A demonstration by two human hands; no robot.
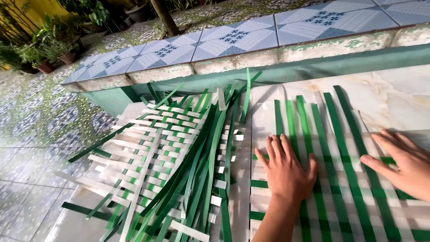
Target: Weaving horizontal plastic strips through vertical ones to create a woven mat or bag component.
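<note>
Two things fill most of my view: the pale marble-look floor [394, 96] I am working on, and the low green wall [313, 62] behind it, capped with blue-patterned white tiles [233, 40]. Beyond that wall lies a mossy patterned courtyard [40, 112] with potted plants [53, 56] at its far left corner and a tree trunk [164, 18] near the top.

Next in size is the finished woven mat [148, 148] on my left, made of white and green strips, lying flat on the floor. A loose bundle of long green strips [201, 157] lies slantwise across its right side, fanning out toward the wall.

Right of that bundle is the mat in progress [345, 197], flat on the floor under both my hands. Its dark green strips run away from me toward the wall, their free ends sticking out past the weave, and white strips cross them side to side.

My left hand [286, 172] is open, palm down, fingers spread and pressed flat on the weave near its left edge. My right hand [403, 163] comes in from the right edge of view, also open and gripping nothing, fingers stretched out over the strips, thumb tip resting on a green strip where it meets a white one.
</note>
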